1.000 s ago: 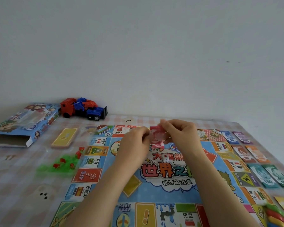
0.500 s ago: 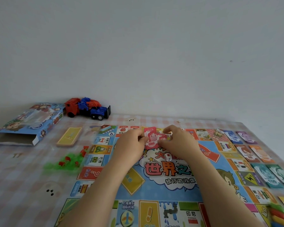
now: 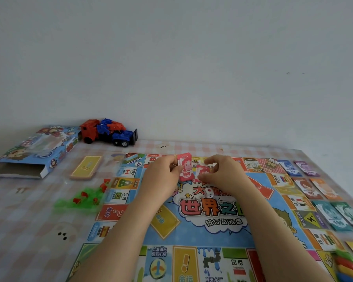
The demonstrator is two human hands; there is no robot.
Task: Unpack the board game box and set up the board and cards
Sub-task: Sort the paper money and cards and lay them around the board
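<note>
Board [image 3: 192, 231] lies unfolded and flat on the desk [image 3: 29, 231], its printed squares running round a blue centre with large Chinese lettering. Over its far half both hands work close together. The left hand [image 3: 163, 176] pinches a pink money note [image 3: 184, 166] marked 5000, held nearly upright between thumb and fingers. The right hand [image 3: 222, 174] is closed on a second pink note [image 3: 202, 171] just beside the first; the two notes seem to touch at their edges, though the fingers hide the join. A white die [image 3: 208, 192] sits on the board just below the hands.

Along the right side of the board, money notes [image 3: 334, 216] lie in a row in purple, orange and teal. Coloured tokens [image 3: 348, 267] are stacked at the lower right corner. Left of the board rests a yellow card deck [image 3: 87, 166], and nearer, a heap of green and red plastic houses [image 3: 84, 199]. The game box [image 3: 35, 151] lies open-ended at the far left, with a red and blue toy truck [image 3: 109, 132] beside it against the wall.
</note>
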